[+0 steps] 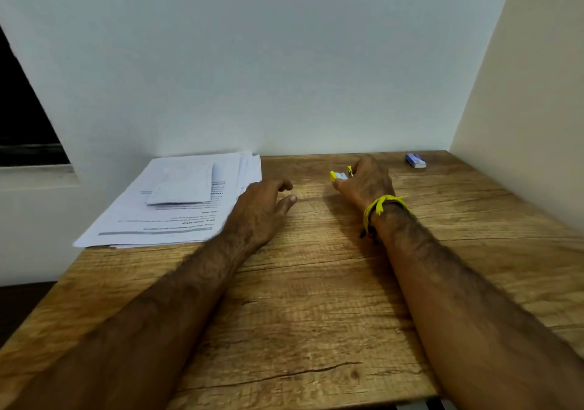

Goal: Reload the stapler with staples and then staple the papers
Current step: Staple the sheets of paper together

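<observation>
Far centre of the brown wood-grain tabletop: right hand, grip curled around a small yellow stapler. Left hand rests nearby, grip loose, holding nothing. Stack of white printed papers far left. Small blue staple box far right, near the wall.

wood table – papers far left, staple box far right

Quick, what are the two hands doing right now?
Left hand: open, holding nothing, beside the papers.
Right hand: gripping the yellow stapler.
</observation>
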